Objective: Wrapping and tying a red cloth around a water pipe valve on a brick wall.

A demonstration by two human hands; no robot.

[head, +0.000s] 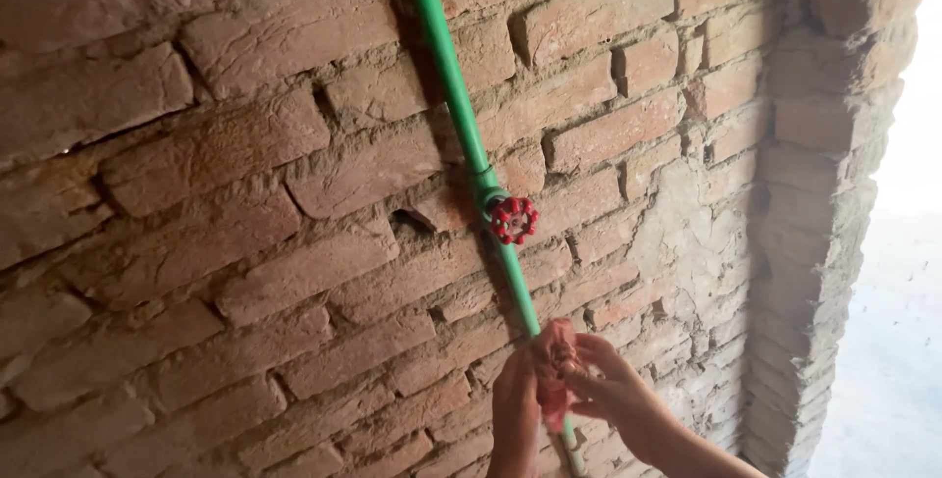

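Rough bare brick wall (245,242) with crumbly mortar all over, and daylight washing in past the brick pier (824,242) on the right. What I've got hold of is a pinkish-red rag (555,365), bunched up right against the green pipe (461,115) low down on the wall, well below the valve. My left hand (514,414) is closed around the lower part of the rag from the wall side, and my right hand (613,390) pinches the top of it with the fingertips. I'd guess two hands are on it because the cloth has to stay snug round a thin pipe that runs at a slant. Further up sits the red valve handwheel (514,220), untouched, facing out from the wall so it's easy to reach. No buckets, boxes or other containers anywhere in view, so nothing to report there.
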